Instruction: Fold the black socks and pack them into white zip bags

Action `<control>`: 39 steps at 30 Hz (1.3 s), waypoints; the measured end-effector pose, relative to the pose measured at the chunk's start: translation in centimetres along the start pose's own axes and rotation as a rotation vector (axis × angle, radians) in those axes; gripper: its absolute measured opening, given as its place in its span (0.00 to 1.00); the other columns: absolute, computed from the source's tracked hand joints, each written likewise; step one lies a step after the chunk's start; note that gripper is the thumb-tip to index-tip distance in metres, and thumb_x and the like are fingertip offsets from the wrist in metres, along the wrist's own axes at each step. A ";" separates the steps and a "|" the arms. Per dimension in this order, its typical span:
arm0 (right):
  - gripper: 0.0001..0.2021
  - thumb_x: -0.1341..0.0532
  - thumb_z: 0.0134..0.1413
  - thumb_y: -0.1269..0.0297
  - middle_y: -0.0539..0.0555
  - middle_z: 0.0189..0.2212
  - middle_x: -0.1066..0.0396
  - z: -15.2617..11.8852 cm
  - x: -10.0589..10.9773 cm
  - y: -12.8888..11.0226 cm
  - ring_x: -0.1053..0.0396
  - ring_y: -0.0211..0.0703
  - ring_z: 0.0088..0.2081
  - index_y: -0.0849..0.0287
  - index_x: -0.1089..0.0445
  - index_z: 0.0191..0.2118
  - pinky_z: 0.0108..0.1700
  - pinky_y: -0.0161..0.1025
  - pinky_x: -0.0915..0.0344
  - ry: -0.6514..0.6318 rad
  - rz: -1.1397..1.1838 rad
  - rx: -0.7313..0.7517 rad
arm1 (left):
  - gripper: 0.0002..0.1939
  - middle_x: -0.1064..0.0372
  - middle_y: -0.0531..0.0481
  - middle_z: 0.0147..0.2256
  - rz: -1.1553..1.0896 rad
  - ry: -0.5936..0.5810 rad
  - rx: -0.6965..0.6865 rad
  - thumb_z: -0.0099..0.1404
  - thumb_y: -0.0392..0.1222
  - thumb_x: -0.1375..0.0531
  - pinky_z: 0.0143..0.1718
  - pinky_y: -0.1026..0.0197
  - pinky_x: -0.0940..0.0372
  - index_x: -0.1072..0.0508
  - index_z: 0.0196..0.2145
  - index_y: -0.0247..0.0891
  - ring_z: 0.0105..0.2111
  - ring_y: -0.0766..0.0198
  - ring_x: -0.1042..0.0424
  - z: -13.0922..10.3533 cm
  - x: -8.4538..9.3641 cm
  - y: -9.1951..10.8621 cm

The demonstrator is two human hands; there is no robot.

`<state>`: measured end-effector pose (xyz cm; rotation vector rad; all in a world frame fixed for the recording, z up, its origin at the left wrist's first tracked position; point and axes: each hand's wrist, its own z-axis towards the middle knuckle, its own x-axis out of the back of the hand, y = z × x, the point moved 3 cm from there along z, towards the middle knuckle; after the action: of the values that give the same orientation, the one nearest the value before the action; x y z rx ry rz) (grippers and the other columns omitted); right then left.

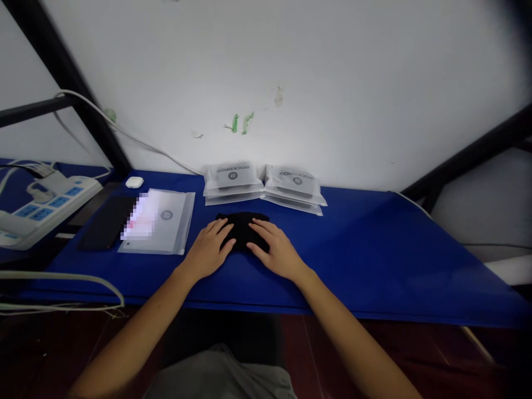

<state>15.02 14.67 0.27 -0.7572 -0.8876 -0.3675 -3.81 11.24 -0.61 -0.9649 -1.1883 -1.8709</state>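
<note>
A black folded cloth item (245, 227) lies on the blue table (374, 249), its exact kind not clear. My left hand (209, 247) rests flat over its left side, fingers spread. On the opposite side my right hand (279, 250) lies the same way, fingers apart and palm down. Just behind the cloth are two stacks of frosted zip bags printed ROCKBROS, a left stack (233, 183) and a right stack (294, 188). Left of my left hand lies a flat frosted zip bag (170, 233) with a round logo.
A dark phone (103, 224) lies beside the flat bag, with a small white case (134, 182) behind it. At far left sits a white power strip (52, 208) with plugs and cables. A white wall (332, 100) closes off the back, between black frame bars (83, 94).
</note>
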 end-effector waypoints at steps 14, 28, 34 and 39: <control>0.22 0.38 0.55 0.58 0.60 0.56 0.34 -0.2 0.3 0.1 0.36 0.53 0.57 0.53 0.34 0.56 0.57 0.57 0.38 0.009 0.035 -0.008 | 0.27 0.41 0.40 0.61 -0.040 -0.038 0.018 0.66 0.52 0.45 0.61 0.43 0.47 0.37 0.59 0.39 0.62 0.51 0.46 -0.2 0.2 -0.1; 0.12 0.42 0.58 0.62 0.57 0.47 0.27 0.0 0.8 -0.2 0.30 0.49 0.49 0.53 0.26 0.45 0.52 0.51 0.33 0.101 0.049 -0.027 | 0.21 0.37 0.41 0.56 -0.039 0.062 -0.009 0.66 0.44 0.45 0.59 0.46 0.44 0.35 0.55 0.37 0.59 0.53 0.42 -0.1 0.4 0.1; 0.11 0.41 0.57 0.63 0.57 0.46 0.26 0.0 1.0 -0.2 0.29 0.48 0.48 0.54 0.26 0.44 0.52 0.50 0.33 0.104 0.084 -0.041 | 0.17 0.34 0.42 0.53 -0.022 0.080 0.038 0.65 0.38 0.45 0.57 0.47 0.41 0.32 0.51 0.34 0.56 0.53 0.40 0.0 0.6 0.0; 0.11 0.43 0.58 0.65 0.56 0.46 0.26 0.0 1.2 -0.2 0.29 0.47 0.48 0.54 0.26 0.43 0.52 0.49 0.33 0.093 0.111 -0.038 | 0.16 0.33 0.42 0.51 -0.034 0.117 0.037 0.64 0.36 0.46 0.55 0.45 0.38 0.31 0.50 0.36 0.54 0.52 0.38 0.0 0.6 -0.1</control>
<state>15.61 14.55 1.39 -0.8144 -0.7492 -0.3195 -4.24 11.17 -0.11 -0.8084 -1.1721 -1.8981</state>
